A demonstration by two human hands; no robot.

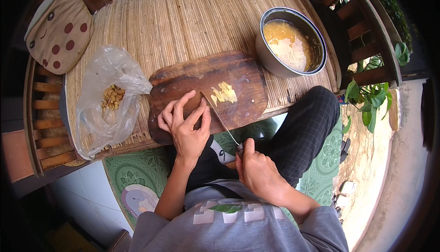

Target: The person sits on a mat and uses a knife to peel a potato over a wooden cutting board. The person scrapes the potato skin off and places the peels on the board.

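My right hand (259,171) grips the dark handle of a knife (221,121), whose blade reaches up and left over the wooden cutting board (192,69). My left hand (189,124) is at the board's lower left, its fingers bent and the fingertips close beside the blade's tip. Whether a small piece is under those fingers cannot be seen. Pale yellow slices (225,92) lie in a small pile right of the blade. At the left, a clear plastic bag (103,63) carries brownish peelings or scraps (113,96).
A metal rice cooker pot (292,69) with liquid and pale shreds stands at the board's upper right. A woven reed mat (144,21) covers the wooden bench. A spotted cushion (65,42) leans at the left armrest. My knee (321,104) rises beside the bench's front edge.
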